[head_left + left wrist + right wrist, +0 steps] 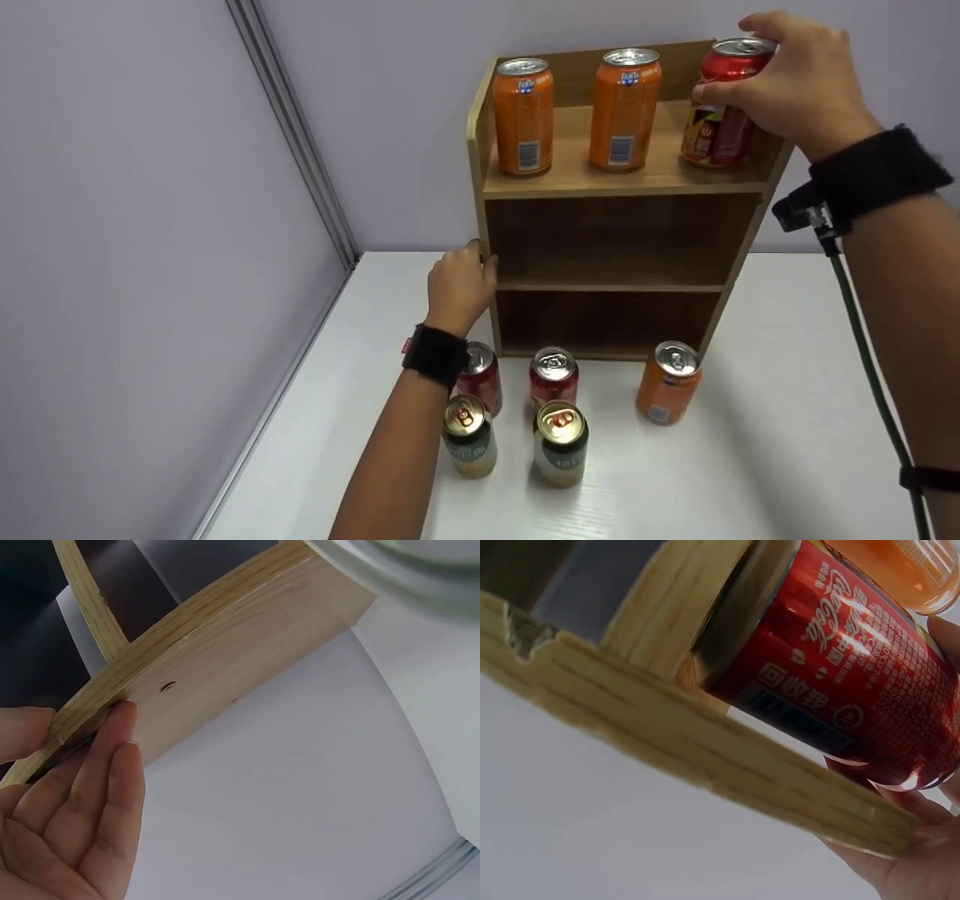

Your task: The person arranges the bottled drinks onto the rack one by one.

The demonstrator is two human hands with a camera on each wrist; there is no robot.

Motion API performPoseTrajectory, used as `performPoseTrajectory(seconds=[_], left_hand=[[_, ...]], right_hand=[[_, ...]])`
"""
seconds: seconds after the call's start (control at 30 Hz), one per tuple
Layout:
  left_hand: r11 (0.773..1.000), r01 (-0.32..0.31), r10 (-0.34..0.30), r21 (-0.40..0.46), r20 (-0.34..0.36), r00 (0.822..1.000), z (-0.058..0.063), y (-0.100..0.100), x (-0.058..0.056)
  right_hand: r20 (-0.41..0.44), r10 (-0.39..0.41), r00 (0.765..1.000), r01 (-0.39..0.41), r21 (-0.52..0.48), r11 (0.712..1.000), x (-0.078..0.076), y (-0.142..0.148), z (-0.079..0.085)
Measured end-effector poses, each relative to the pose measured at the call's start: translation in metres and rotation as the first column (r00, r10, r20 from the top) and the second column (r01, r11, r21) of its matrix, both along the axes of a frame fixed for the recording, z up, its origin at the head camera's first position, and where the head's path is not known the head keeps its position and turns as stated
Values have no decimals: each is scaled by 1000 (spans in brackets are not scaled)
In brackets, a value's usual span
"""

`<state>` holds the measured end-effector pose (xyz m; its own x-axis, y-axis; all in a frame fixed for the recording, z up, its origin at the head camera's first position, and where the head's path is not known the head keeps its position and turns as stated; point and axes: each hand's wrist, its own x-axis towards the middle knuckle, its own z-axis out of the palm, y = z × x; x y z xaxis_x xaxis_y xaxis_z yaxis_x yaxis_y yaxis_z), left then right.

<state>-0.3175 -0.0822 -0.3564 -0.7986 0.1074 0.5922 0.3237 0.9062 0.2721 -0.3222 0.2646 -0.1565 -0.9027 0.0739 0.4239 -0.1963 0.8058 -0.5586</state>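
My right hand (810,82) holds a red Coca-Cola can (724,127) near its top, at the right end of the wooden shelf's (622,191) top level. The right wrist view shows the red can (832,675) close to the side panel, its lower end near the board. Lower down, my left hand (459,289) grips the shelf's left side. In the left wrist view, thumb and fingers pinch the edge of the side panel (202,637). Two orange Fanta cans (523,120) stand upright left of the red can on the same level.
On the white table (810,420) before the shelf stand two red cans (553,375), two dark-and-gold cans (561,450) and an orange can (667,390). My left forearm passes beside the left cans. Pale walls (150,225) rise behind and left. A green cable (862,337) runs along my right arm.
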Motion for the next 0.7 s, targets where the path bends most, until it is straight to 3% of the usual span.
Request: performPoseTrajectory(seconds=[0.27,0.57,0.7], left_hand=[[1000,7,-7,4,2,1000,2,1,0],[1000,5,-5,6,10,1000,9,1,-4],[1000,7,-7,6,12,1000,9,1,-3]], right_hand=[[-1,12,1000,-12,-7,1000,1,2,-3],[5,43,999,-43,55,998,6,3,0],[-72,38,997,-31,94,995,17,1,3]])
